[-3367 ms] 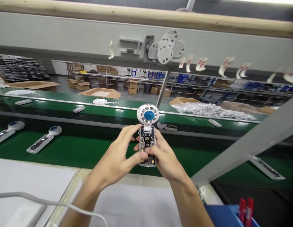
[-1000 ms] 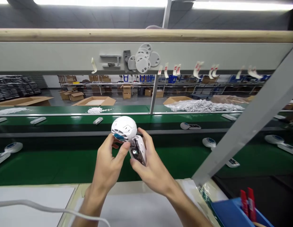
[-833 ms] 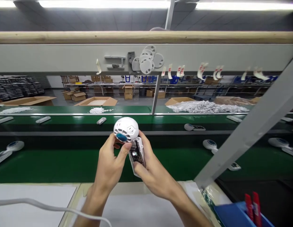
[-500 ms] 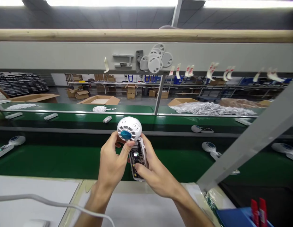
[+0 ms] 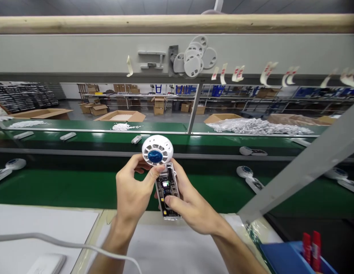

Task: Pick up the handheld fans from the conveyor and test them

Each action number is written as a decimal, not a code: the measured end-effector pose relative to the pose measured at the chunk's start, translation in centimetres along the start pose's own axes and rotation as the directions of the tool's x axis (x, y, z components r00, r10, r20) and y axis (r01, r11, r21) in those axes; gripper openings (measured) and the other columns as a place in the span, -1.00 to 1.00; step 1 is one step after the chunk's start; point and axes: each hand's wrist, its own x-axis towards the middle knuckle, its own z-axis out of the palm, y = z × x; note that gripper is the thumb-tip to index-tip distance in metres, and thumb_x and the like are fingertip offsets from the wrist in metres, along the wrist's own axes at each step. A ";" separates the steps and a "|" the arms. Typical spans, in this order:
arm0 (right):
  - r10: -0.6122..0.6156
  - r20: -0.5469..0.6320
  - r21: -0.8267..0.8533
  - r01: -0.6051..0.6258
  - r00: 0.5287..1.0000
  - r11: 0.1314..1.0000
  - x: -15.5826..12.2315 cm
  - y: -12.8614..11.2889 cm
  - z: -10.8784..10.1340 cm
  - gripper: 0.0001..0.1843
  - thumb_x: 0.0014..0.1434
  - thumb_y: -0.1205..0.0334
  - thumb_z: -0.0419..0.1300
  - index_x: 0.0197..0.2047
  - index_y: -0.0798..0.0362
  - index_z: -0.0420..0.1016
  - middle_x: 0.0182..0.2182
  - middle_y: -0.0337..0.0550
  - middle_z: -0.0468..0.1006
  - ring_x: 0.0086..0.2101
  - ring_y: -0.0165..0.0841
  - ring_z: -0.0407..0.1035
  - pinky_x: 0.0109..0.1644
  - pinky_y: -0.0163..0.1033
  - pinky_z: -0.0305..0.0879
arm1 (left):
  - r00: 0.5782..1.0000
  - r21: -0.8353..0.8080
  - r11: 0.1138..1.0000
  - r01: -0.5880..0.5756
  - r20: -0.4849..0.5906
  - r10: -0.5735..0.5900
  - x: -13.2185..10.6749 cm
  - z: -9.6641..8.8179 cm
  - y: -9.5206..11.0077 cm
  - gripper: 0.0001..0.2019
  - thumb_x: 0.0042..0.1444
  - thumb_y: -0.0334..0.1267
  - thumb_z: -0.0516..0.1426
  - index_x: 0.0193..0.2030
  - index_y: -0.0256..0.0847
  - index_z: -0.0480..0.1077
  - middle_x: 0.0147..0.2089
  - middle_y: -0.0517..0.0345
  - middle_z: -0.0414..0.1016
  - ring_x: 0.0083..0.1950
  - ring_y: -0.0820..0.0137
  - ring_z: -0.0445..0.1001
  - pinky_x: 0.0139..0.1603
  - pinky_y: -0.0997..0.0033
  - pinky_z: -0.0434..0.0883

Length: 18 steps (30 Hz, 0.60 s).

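Note:
Both hands hold a handheld fan (image 5: 157, 149) in front of me. Its round white head has a blue centre, and its clear-edged handle shows a bare circuit board (image 5: 168, 207) with a small lit display. My left hand (image 5: 135, 190) grips around the base of the head, thumb pressed at the neck. The handle lies in my right hand (image 5: 191, 203), whose thumb rests on the board just below the display. Some fingers of both hands are hidden behind the fan.
Similar fans (image 5: 249, 179) lie on the green conveyor belt (image 5: 79, 186). White housings (image 5: 68, 136) sit on the farther belt. A grey post (image 5: 302, 167) slants at right, near a blue bin (image 5: 282, 257) with red markers (image 5: 316, 251). A cable (image 5: 65, 245) crosses the left worktop.
The fan's head has turned to face me more directly, and its handle shows more fully. Both hands keep their hold. The view has tilted downward; housings on the far belt have shifted right.

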 end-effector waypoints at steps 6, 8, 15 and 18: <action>-0.023 0.022 -0.028 0.023 0.999 0.999 0.0 -0.2 -0.2 -0.17 0.25 0.39 0.09 0.46 -0.20 -0.20 -0.03 -0.12 0.39 -0.14 -0.28 0.36 -0.11 -0.16 0.43 | 0.998 -0.033 0.997 0.064 0.008 -0.064 -0.1 0.1 0.6 -0.74 0.12 -0.07 0.29 -0.18 -0.20 0.52 -0.28 0.20 0.58 -0.23 0.41 0.49 -0.16 0.45 0.39; -0.045 0.014 -0.032 0.045 0.999 0.998 0.3 0.0 -0.1 -0.18 0.22 0.39 0.11 0.44 -0.16 -0.14 0.00 -0.10 0.38 -0.15 -0.30 0.37 -0.09 -0.16 0.42 | 0.998 -0.026 0.998 0.062 0.001 -0.062 0.0 0.2 0.4 -0.74 0.13 -0.05 0.27 -0.18 -0.20 0.51 -0.28 0.21 0.57 -0.23 0.41 0.49 -0.16 0.44 0.39; 0.173 -0.017 0.394 -0.153 0.985 0.906 1.7 1.8 1.3 -0.51 -0.02 0.20 0.31 -0.02 0.00 0.27 -0.44 -0.29 0.47 -0.49 -0.35 0.42 -0.38 -0.22 0.41 | 0.984 0.251 0.968 -0.013 0.176 -0.033 0.1 -0.5 -0.1 -0.65 0.03 0.03 0.32 -0.11 -0.09 0.49 -0.16 0.22 0.55 -0.16 0.33 0.45 -0.13 0.34 0.35; 0.211 -0.128 0.396 -0.145 0.969 0.907 2.2 1.7 0.9 -0.70 -0.11 0.19 0.34 -0.31 0.06 0.35 -0.57 -0.28 0.45 -0.55 -0.38 0.38 -0.43 -0.25 0.38 | 0.982 0.235 0.967 -0.101 0.178 0.059 -0.2 -1.0 0.5 -0.66 0.02 0.04 0.32 -0.14 -0.10 0.52 -0.22 0.21 0.54 -0.25 0.37 0.42 -0.22 0.36 0.34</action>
